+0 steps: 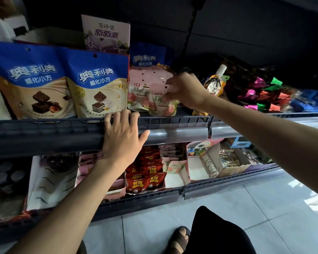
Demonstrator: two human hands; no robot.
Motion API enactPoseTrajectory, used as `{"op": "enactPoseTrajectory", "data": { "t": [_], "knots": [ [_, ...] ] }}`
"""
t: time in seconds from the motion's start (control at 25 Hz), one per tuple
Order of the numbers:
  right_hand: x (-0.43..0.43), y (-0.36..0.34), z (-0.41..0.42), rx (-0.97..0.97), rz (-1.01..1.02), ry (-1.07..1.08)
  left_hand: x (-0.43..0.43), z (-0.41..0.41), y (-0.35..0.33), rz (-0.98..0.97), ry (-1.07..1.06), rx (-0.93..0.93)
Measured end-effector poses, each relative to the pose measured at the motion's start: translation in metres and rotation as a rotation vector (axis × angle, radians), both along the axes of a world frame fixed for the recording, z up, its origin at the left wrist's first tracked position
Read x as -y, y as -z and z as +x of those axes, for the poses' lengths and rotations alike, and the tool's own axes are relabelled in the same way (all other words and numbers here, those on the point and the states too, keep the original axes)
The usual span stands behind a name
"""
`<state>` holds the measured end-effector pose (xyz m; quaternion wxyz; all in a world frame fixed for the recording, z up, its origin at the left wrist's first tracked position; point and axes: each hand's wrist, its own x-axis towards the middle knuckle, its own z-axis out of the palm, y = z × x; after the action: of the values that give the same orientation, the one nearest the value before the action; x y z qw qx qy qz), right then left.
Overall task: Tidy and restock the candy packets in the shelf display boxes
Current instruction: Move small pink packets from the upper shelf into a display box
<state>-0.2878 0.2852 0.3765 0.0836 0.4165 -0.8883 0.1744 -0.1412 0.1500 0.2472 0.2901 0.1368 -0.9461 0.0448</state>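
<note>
Shop shelving, two dark tiers, each with a grey plastic front rail point(173, 125), above pale floor tiles point(264, 208). Upper tier, front row: large blue wafer pouch point(35, 83) and second blue wafer pouch point(97, 85), side by side. Pink packets standing right of them: two. The right hand point(186, 90) pinches the front pink candy packet point(161, 105) near its top; the rear pink candy packet point(137, 92) overlaps it. The left hand point(122, 133) lies spread on the rail, holding nothing. Lower tier: red candy packets point(145, 173) in a display box, number unclear.
</note>
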Motion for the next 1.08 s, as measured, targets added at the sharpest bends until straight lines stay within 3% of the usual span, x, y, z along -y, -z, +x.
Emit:
{"op": "enactPoseTrajectory", "data": {
  "t": [0.12, 0.24, 0.4, 0.64, 0.88, 1.08],
  "knots": [
    [-0.030, -0.009, 0.017, -0.055, -0.223, 0.025, -0.003, -0.001, -0.002, 0.002, -0.022, 0.003],
    [-0.073, -0.005, 0.040, 0.011, -0.386, 0.022, -0.005, -0.002, -0.003, -0.007, -0.044, -0.006],
    [-0.122, 0.064, 0.048, 0.154, -0.147, 0.031, -0.004, -0.005, 0.002, -0.022, -0.036, -0.036],
    [-0.123, 0.252, -0.003, 0.214, 0.290, 0.176, -0.002, -0.011, 0.011, -0.039, -0.068, -0.095],
    [-0.088, 0.348, -0.038, 0.310, 0.184, 0.297, -0.002, -0.015, 0.016, -0.062, -0.101, -0.119],
    [-0.076, 0.370, -0.046, 0.373, 0.044, 0.287, 0.000, -0.016, 0.020, -0.087, -0.099, -0.133]
  ]
}}
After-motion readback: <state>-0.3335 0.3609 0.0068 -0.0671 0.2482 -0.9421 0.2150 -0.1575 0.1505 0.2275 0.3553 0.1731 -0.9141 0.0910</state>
